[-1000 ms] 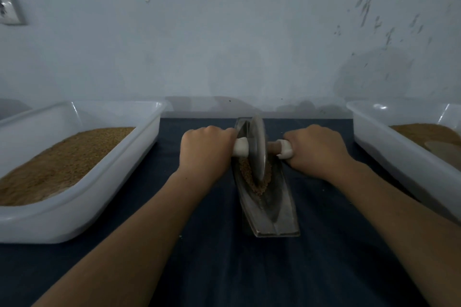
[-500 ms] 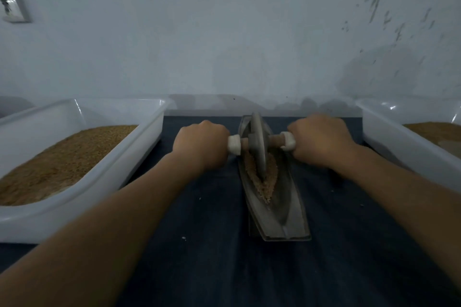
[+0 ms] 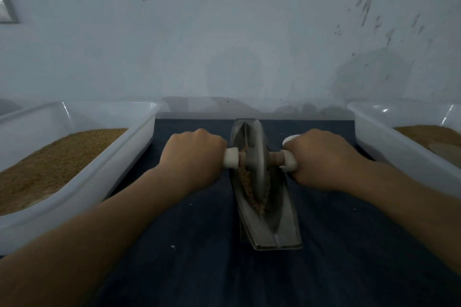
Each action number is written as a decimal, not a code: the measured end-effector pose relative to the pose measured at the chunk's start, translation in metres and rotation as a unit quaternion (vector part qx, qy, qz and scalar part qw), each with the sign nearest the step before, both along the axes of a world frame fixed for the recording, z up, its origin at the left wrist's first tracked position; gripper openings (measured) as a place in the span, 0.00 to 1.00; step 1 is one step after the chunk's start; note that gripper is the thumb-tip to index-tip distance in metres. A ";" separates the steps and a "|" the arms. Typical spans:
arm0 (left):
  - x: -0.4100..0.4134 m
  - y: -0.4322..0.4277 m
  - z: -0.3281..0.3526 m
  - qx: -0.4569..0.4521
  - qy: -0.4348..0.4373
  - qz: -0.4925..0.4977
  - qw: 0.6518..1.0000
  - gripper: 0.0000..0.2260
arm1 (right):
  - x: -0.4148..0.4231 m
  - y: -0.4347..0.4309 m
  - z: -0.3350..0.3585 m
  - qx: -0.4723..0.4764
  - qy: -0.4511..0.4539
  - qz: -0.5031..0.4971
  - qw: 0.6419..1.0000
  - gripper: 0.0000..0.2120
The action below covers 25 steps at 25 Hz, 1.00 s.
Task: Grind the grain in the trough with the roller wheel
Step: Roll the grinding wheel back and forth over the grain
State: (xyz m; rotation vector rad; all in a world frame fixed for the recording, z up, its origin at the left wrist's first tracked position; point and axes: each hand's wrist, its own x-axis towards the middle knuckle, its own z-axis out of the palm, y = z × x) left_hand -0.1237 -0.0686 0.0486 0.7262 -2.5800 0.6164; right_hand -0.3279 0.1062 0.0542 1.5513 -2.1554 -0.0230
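Observation:
A narrow grey metal trough (image 3: 274,229) lies lengthwise on the dark cloth in the middle. Brown grain (image 3: 249,188) lies along its groove. A grey metal roller wheel (image 3: 257,157) stands upright in the trough's far half, on an axle with white handle ends. My left hand (image 3: 192,159) grips the left handle. My right hand (image 3: 321,159) grips the right handle. The wheel hides the grain under it.
A white plastic tub (image 3: 99,172) holding brown grain stands to the left. Another white tub (image 3: 389,147) with brown grain stands at the right edge. A pale wall rises close behind the table. A few crumbs lie on the dark cloth (image 3: 199,269).
The wheel has rolled a little along the trough between frames, with both hands keeping their grip on the handles. The camera has shifted slightly.

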 end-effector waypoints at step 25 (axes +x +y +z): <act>0.007 0.014 0.003 -0.015 -0.014 0.006 1.000 0.10 | 0.004 0.010 -0.017 -0.075 0.030 -0.020 0.997 0.16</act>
